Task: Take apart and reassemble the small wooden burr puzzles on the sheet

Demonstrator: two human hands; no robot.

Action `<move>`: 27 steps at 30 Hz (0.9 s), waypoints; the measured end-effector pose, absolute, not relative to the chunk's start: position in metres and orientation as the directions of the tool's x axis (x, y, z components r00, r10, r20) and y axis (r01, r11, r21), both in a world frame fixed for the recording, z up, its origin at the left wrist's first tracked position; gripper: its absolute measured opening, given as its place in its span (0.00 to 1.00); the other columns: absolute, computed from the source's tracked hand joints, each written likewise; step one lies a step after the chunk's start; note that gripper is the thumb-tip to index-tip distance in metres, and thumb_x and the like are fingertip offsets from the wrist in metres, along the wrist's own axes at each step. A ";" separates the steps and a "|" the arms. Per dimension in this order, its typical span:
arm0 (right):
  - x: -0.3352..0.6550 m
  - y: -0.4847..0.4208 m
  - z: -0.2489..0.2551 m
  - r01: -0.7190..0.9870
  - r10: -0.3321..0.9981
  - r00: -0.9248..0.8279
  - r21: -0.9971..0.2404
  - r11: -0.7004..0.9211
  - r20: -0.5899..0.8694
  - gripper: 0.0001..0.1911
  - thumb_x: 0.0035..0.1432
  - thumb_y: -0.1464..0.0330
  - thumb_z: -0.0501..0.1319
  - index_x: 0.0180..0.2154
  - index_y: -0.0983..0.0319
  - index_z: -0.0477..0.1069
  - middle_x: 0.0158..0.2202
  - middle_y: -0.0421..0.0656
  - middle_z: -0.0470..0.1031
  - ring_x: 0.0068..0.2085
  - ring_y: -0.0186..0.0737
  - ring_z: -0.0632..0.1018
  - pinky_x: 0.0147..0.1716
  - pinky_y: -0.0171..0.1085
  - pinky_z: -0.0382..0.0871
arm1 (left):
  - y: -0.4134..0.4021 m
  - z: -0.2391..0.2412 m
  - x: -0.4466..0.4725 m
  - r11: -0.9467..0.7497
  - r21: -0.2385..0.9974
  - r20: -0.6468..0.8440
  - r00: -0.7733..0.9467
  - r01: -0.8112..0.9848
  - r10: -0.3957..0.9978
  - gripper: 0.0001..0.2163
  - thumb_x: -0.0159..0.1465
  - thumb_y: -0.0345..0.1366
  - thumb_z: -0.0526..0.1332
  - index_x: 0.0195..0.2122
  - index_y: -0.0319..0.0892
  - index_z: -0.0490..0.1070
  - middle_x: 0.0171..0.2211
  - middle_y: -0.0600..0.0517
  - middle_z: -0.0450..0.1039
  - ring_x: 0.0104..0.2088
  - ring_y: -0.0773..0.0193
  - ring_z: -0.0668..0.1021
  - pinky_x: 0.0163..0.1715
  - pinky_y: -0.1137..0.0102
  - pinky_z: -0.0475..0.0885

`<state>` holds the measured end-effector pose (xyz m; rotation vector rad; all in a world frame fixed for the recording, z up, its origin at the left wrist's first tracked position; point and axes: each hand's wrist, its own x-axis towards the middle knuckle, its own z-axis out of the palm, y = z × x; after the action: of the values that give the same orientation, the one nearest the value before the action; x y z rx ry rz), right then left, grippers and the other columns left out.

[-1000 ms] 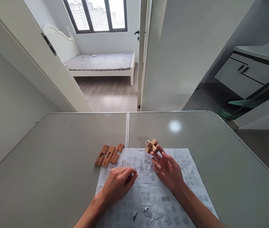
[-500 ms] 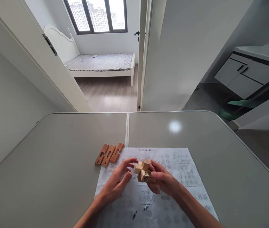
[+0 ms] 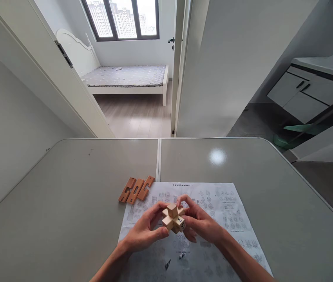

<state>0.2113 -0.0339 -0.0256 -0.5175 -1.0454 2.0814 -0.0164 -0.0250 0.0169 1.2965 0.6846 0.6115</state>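
Note:
A pale wooden burr puzzle, star-shaped with crossed bars, is held above the printed sheet. Digits are marked on one bar end facing me. My left hand curls around its left side, fingers behind and thumb low at the front. From the right, my right hand grips it with the thumb at its side and the index finger arched over the back. Its other fingers are partly hidden. Beyond my left hand lie three flat reddish-brown wooden pieces with cut-out slots and numbers, side by side.
The grey table has a pale seam running down its far half. Small dark marks show on the sheet's near part. Past the far edge are a doorway, a bed and a window; a white cabinet stands at right.
My left hand has moved in to take hold of the burr puzzle's left side. The puzzle has turned and dropped slightly, and my right index finger has lifted over its back.

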 end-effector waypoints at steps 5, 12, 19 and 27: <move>0.208 -0.034 -0.023 -0.434 0.866 -0.498 -0.854 -0.288 -0.040 0.18 0.70 0.56 0.63 0.54 0.56 0.62 0.26 0.32 0.69 0.16 0.26 0.64 0.19 0.30 0.66 | -0.028 0.005 -0.016 0.168 0.980 -0.087 0.527 -0.107 0.846 0.22 0.59 0.51 0.74 0.45 0.44 0.68 0.57 0.42 0.74 0.59 0.47 0.75 0.55 0.60 0.71; 0.200 -0.036 -0.018 -0.331 0.928 -0.373 -0.935 -0.124 0.009 0.16 0.70 0.54 0.63 0.48 0.59 0.69 0.25 0.32 0.67 0.19 0.28 0.66 0.23 0.32 0.64 | -0.028 0.001 -0.012 0.061 0.998 -0.050 0.310 -0.026 0.949 0.28 0.56 0.35 0.77 0.55 0.49 0.67 0.57 0.46 0.73 0.54 0.54 0.79 0.57 0.60 0.72; 0.202 -0.037 -0.022 -0.265 0.887 -0.462 -0.953 -0.148 -0.009 0.14 0.73 0.56 0.60 0.46 0.60 0.68 0.24 0.33 0.70 0.21 0.30 0.69 0.27 0.34 0.66 | -0.027 -0.002 -0.018 0.064 0.998 -0.056 0.308 -0.015 0.950 0.37 0.54 0.42 0.79 0.63 0.46 0.69 0.52 0.44 0.78 0.55 0.49 0.78 0.60 0.57 0.72; 0.213 -0.028 -0.011 -0.188 0.748 -0.663 -0.961 -0.203 -0.028 0.18 0.70 0.53 0.63 0.44 0.63 0.74 0.27 0.39 0.74 0.25 0.33 0.74 0.30 0.35 0.70 | -0.030 -0.006 -0.020 -0.002 0.999 -0.012 0.353 0.041 0.936 0.37 0.52 0.43 0.79 0.63 0.47 0.71 0.57 0.43 0.77 0.61 0.46 0.76 0.64 0.55 0.71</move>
<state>0.2128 -0.0276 -0.0109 -0.6754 -1.4307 1.9230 -0.0201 -0.0300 -0.0056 1.3841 0.9692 0.9160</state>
